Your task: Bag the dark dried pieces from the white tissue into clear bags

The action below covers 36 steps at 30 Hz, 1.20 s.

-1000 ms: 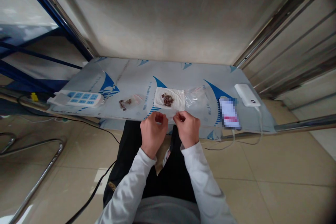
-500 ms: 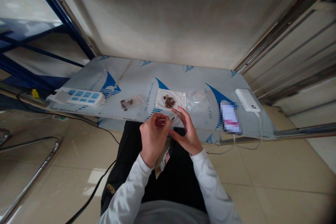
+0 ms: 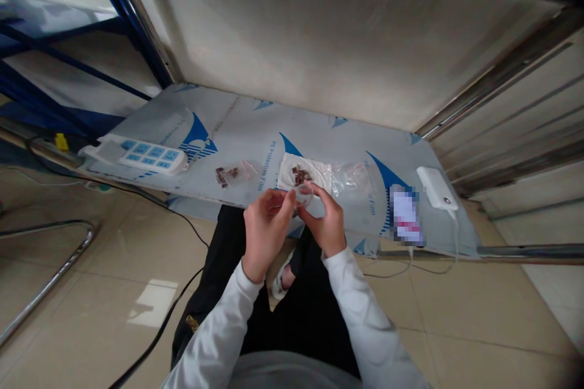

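Observation:
Between my two hands, at the shelf's front edge, is a small clear plastic bag (image 3: 304, 196), its mouth held in a rounded shape. My left hand (image 3: 267, 228) pinches its left side with thumb and fingers. On the other side, my right hand (image 3: 326, 219) has thumb and forefinger curved around it and closed on it. Just beyond the fingertips, a pile of small dark brown pieces (image 3: 301, 175) lies on a white sheet (image 3: 323, 174). Whether the held bag contains anything, I cannot make out.
Left of the sheet lies a clear zip bag (image 3: 244, 171) with brown pieces. More clear bags (image 3: 353, 178) lie to the right. A white power strip (image 3: 150, 157) is at far left. A phone (image 3: 406, 216) and a white power bank (image 3: 435, 187) with cables rest on the metal shelf (image 3: 246, 127).
My right fingers have closed in on the clear bag, and its mouth now looks rounder. A dark piece near my left fingertips no longer shows clearly. The whole view has shifted slightly.

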Each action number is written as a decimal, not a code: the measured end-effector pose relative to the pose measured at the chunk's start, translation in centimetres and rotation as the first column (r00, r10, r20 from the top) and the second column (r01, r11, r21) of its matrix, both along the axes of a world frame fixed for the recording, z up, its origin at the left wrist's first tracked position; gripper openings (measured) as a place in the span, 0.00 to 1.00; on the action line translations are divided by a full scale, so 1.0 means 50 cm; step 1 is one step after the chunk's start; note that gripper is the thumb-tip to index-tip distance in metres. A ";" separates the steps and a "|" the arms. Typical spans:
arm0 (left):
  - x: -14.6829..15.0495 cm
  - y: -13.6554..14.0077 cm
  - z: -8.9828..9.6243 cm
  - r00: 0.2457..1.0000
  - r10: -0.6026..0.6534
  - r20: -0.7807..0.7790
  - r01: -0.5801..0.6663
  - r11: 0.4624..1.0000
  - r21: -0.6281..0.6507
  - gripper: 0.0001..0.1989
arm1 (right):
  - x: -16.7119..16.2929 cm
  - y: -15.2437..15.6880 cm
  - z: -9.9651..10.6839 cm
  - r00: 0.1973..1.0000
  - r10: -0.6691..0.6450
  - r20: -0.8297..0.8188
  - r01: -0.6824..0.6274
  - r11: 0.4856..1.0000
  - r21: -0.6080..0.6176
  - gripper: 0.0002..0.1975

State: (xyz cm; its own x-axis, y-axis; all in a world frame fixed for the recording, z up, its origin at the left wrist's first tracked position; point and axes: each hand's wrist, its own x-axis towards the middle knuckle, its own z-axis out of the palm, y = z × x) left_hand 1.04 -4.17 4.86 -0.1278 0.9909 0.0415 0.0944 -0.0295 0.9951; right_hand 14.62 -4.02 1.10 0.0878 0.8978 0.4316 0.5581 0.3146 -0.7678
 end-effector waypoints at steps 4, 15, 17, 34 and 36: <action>-0.050 0.030 -0.036 0.993 0.080 -0.092 -0.080 0.997 0.010 0.17 | 0.052 0.083 0.021 0.969 0.031 0.245 -0.025 0.999 -0.025 0.20; -0.177 0.068 -0.106 0.790 0.163 -0.591 -0.229 0.973 -0.038 0.11 | 0.100 0.276 0.046 0.069 0.389 0.919 0.006 0.921 -0.390 0.13; -0.181 0.067 -0.115 0.776 0.142 -0.614 -0.216 0.975 -0.048 0.11 | 0.092 0.277 0.040 0.019 0.385 0.923 -0.011 0.923 -0.385 0.13; -0.169 0.071 -0.132 0.725 0.106 -0.681 -0.184 0.982 -0.044 0.10 | 0.097 0.255 0.065 -0.060 0.271 0.961 -0.134 0.952 -0.276 0.14; -0.168 0.080 -0.134 0.714 0.106 -0.692 -0.174 0.984 -0.029 0.10 | 0.112 0.253 0.074 0.005 0.269 0.963 -0.132 0.955 -0.266 0.13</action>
State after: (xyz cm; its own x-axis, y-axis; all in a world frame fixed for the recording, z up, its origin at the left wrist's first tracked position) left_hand -7.36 -0.16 -1.87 -0.2354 0.9677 0.0898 0.7473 0.1212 0.6534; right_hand 20.24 8.62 4.81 -0.5456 0.8268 -0.1366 0.7225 0.5467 0.4232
